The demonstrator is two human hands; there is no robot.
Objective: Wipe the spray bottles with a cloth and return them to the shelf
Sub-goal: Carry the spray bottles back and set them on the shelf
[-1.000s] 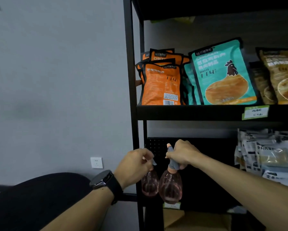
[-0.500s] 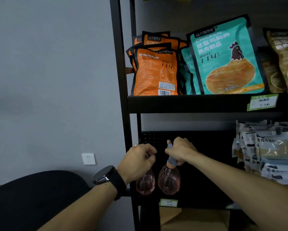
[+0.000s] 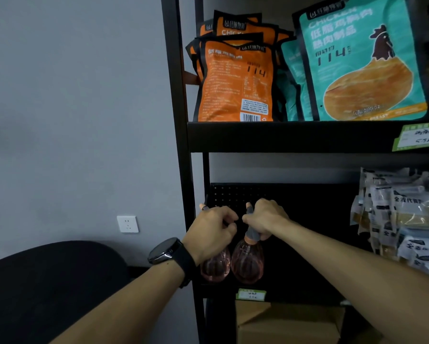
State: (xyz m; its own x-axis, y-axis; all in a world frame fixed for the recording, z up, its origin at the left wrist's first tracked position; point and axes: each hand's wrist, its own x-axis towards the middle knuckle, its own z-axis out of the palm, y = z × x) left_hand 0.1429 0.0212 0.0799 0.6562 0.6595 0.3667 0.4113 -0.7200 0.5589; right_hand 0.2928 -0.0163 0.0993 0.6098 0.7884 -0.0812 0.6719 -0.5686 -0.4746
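Two hands, left (image 3: 212, 229) and right (image 3: 266, 217), each grip a pink spray bottle (image 3: 247, 263) side by side.

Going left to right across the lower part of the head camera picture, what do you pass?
White wall socket → black wristwatch → left hand on a pink spray bottle → right hand on a second pink spray bottle → clear packets with black print.

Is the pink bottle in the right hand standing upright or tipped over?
Upright. The right spray bottle has its round body low and its grey nozzle on top, where the right hand grips it.
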